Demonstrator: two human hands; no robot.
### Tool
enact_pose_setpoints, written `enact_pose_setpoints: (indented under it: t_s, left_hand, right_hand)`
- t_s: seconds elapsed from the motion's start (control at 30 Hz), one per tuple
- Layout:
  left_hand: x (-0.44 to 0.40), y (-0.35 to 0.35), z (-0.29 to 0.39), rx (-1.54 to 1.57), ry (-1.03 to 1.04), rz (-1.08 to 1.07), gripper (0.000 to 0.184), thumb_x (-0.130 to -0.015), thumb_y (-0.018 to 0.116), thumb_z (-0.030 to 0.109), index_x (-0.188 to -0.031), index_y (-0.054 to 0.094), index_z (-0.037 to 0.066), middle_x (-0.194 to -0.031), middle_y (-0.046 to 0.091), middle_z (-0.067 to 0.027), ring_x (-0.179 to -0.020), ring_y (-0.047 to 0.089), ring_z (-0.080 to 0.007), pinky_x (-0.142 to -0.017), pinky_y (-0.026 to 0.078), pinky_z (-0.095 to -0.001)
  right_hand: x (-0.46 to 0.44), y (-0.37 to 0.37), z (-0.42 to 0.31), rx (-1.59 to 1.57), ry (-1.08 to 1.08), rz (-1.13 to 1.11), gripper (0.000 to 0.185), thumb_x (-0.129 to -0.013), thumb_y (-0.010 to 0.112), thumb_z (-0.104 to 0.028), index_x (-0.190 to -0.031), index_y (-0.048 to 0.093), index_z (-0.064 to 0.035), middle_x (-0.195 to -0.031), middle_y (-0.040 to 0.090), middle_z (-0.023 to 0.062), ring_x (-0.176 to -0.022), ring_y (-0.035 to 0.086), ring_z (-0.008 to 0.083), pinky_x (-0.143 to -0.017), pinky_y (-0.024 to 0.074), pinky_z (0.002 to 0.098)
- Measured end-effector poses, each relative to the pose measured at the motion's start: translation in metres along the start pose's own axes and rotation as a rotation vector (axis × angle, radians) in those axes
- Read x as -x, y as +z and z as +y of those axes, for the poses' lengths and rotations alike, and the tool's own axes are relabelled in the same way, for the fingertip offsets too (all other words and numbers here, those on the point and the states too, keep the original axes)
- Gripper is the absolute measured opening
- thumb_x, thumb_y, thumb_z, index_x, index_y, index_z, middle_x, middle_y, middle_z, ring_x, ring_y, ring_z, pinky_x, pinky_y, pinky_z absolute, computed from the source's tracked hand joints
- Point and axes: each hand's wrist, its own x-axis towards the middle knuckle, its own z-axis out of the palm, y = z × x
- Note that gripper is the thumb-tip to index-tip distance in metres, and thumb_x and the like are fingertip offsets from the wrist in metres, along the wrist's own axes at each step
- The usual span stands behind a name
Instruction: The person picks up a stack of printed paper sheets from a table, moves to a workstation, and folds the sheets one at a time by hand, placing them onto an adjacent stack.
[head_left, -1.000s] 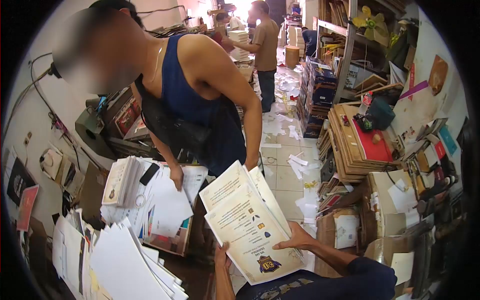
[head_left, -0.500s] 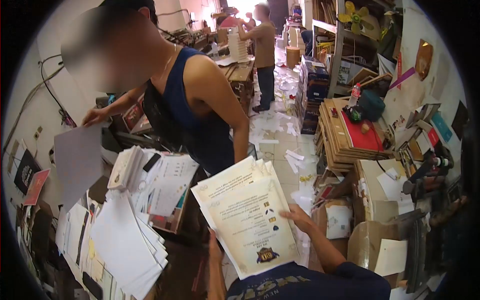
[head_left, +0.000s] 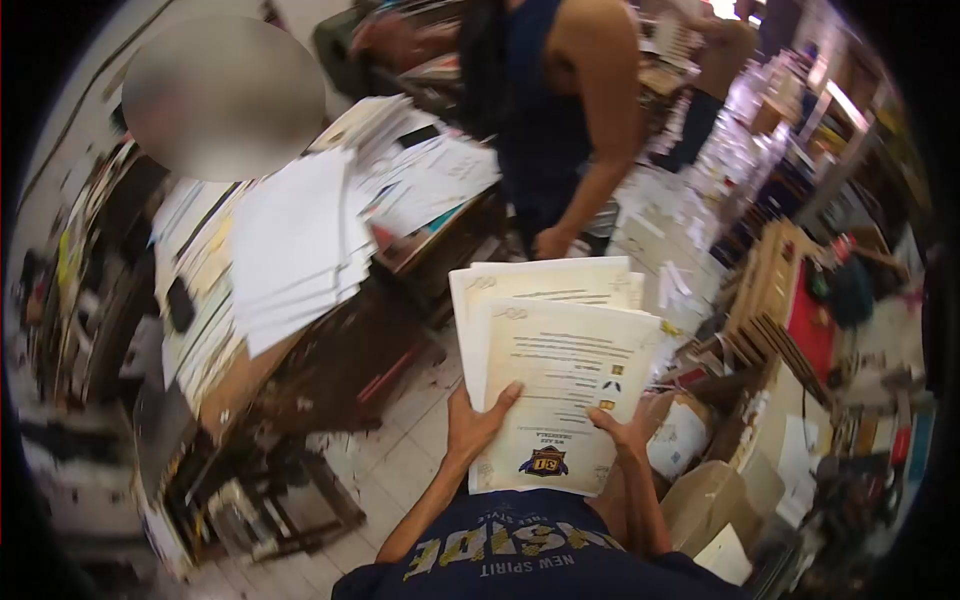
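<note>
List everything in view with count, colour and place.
Table: one, brown, left
Blank sheets: several, white, on the table
Printed sheets: several, cream, lower centre
Nearest co-worker: one, dark blue top, upper centre
Boards: several, brown, stacked at right
Flat piece: one, red, on the boards
Paper scraps: many, white, on the floor
Remainder: too blurred
Shirt: one, dark blue, bottom centre
Left hand: one, bare, printed sheets' left edge
Right hand: one, bare, their right edge

Left hand (head_left: pixel 474 424): gripping, left thumb (head_left: pixel 508 395) on top, angled up and inward | right hand (head_left: pixel 630 436): gripping, right thumb (head_left: pixel 601 417) on top, pointing inward | hands: apart, roughly level | left forearm (head_left: pixel 420 515): bare, slanting inward | right forearm (head_left: pixel 645 505): bare, nearly upright
</note>
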Motion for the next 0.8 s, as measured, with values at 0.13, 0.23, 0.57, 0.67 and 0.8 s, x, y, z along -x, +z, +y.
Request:
enact_pose_setpoints:
  t_s: [0.13,0.23,0.57,0.67,0.8]
  left_hand:
    - [0.029,-0.023,0.012,0.075,0.028,0.146,0.05,-0.084,0.084,0.031,-0.114,0.066,-0.006,-0.1,0.074,-0.0149,-0.088,0.071,-0.0187,-0.077,0.057,-0.033]
    - [0.055,-0.053,0.021,0.047,0.159,0.27,0.053,-0.082,0.086,0.03,-0.116,0.065,-0.005,-0.101,0.074,-0.0146,-0.089,0.071,-0.0187,-0.078,0.057,-0.0334]
    - [0.158,-0.197,0.025,-0.09,0.329,0.693,0.065,-0.071,0.094,0.029,-0.117,0.064,-0.007,-0.105,0.073,-0.0165,-0.092,0.071,-0.0192,-0.08,0.058,-0.0335]
    - [0.199,-0.26,-0.012,0.102,0.329,0.883,0.06,-0.072,0.093,0.026,-0.114,0.064,-0.007,-0.102,0.073,-0.0147,-0.091,0.07,-0.0184,-0.079,0.057,-0.0326]
    - [0.259,-0.337,-0.027,0.155,0.332,1.17,0.051,-0.076,0.09,0.021,-0.111,0.065,-0.006,-0.099,0.073,-0.013,-0.09,0.069,-0.0173,-0.08,0.056,-0.0309]
  right_hand:
    - [0.001,0.015,-0.003,0.05,-0.053,-0.064,0.066,-0.071,0.088,-0.006,-0.128,0.055,0.0051,-0.113,0.068,0.0132,-0.101,0.067,0.0215,-0.09,0.0556,0.0341]
    - [-0.003,0.047,-0.018,0.074,-0.124,-0.181,0.074,-0.068,0.09,-0.008,-0.13,0.052,0.005,-0.115,0.067,0.0141,-0.102,0.066,0.0231,-0.09,0.0553,0.035]
    - [0.017,0.205,-0.009,0.103,-0.07,-0.599,0.07,-0.063,0.095,-0.008,-0.121,0.059,0.0065,-0.11,0.067,0.0139,-0.097,0.066,0.0227,-0.086,0.0566,0.0349]
    - [0.048,0.291,0.009,0.19,-0.048,-0.786,0.066,-0.063,0.095,-0.006,-0.118,0.061,0.0075,-0.108,0.068,0.0156,-0.093,0.068,0.0234,-0.082,0.0588,0.0356]
    - [0.109,0.419,0.007,0.23,-0.057,-1.032,0.064,-0.066,0.094,-0.007,-0.118,0.06,0.0083,-0.108,0.07,0.0162,-0.094,0.069,0.0225,-0.082,0.0593,0.0358]
